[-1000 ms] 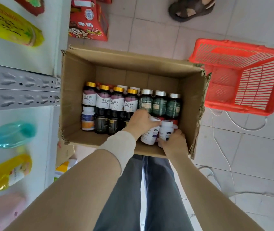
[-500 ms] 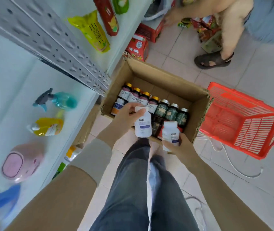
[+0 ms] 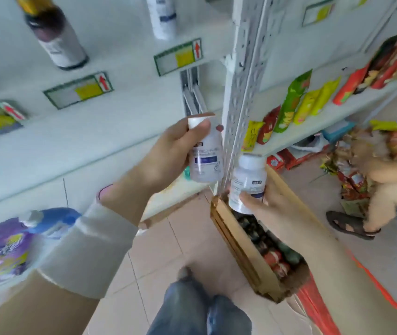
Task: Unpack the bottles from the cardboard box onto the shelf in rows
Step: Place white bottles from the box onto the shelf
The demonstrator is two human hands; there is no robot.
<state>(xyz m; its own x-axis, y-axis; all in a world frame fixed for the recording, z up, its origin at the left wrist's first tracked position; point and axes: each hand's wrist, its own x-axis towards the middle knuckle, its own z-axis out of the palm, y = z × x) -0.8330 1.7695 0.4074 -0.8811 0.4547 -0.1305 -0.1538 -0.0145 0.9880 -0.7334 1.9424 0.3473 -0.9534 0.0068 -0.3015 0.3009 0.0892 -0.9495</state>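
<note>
Both hands are raised at the centre of the frame, each occupied.

The left hand [image 3: 168, 151] is closed round a white bottle, here called the left-hand bottle [image 3: 205, 158]. The thumb is laid across its neck just under the cap, and the body of the bottle projects to the right of the palm, cap uppermost.

The right hand [image 3: 272, 204] is wrapped round the lower part of a second white bottle, the right-hand bottle [image 3: 248, 180]. Its cap and upper label stand clear above the fingers. This bottle is held lower than the first and to its right, with the perforated shelf upright [image 3: 241, 93] seen behind the two.

The cardboard box [image 3: 238, 243] is seen on the floor at lower centre right, directly below the right hand. Further bottles in the box [image 3: 274, 257] are visible but blurred.

The shelf [image 3: 96, 146] occupies the left half of the frame. On an upper level a dark bottle [image 3: 54, 37] and a white shelved bottle [image 3: 162, 15] are standing, well apart. A red basket [image 3: 318, 308] is noted just beside the box, at lower right.
</note>
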